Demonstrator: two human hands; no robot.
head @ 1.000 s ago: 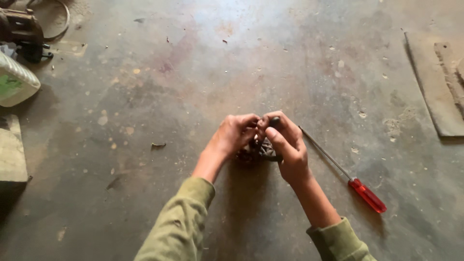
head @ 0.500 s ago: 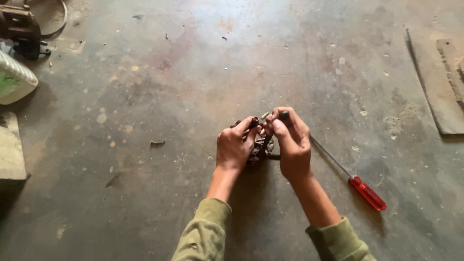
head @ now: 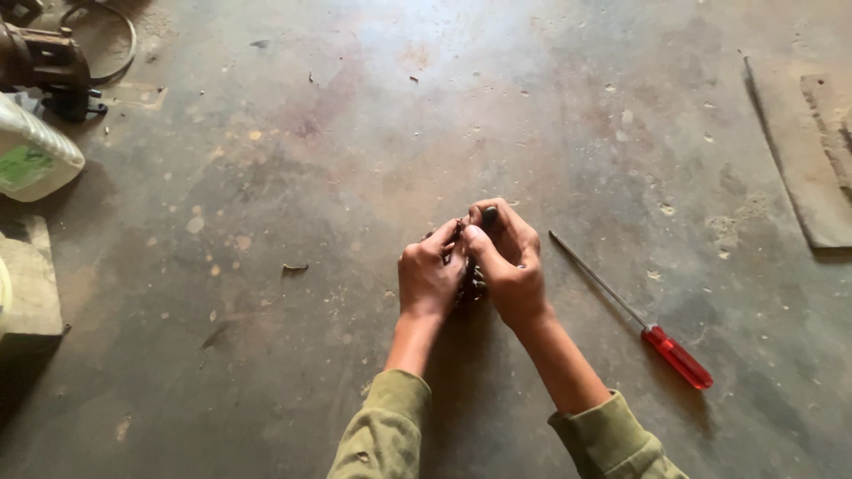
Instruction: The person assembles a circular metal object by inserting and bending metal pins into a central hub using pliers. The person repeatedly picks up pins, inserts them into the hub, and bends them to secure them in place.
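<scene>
Wide open concrete floor point(head: 355, 177) here, stained and dusty, speckled with pale chips and small bits of debris, and plenty of bare room above and to the left of the hands. The clutter keeps to the edges: a white plastic jug point(head: 31, 155) with a green label lies at the left border, a dark rusty metal machine part point(head: 44, 62) with a looped cable sits in the top left corner, a pale block point(head: 31, 284) hugs the left edge below the jug, and a flat worn board point(head: 808, 160) lies along the right side. Just to the right of the hands a screwdriver point(head: 635, 315) lies flat on the floor, thin steel shaft angled up-left, red see-through handle pointing down-right, close to the right wrist but apart from it. Centre frame, low over the floor, the left hand point(head: 430, 279) and the right hand point(head: 510, 262) press together, each grip clenched around a small dark metal part point(head: 475, 279). It looks grimy and knobbly, mostly hidden between the fingers, so its exact shape cannot be told. Olive-green sleeves point(head: 382, 435) come up from the bottom edge.
</scene>
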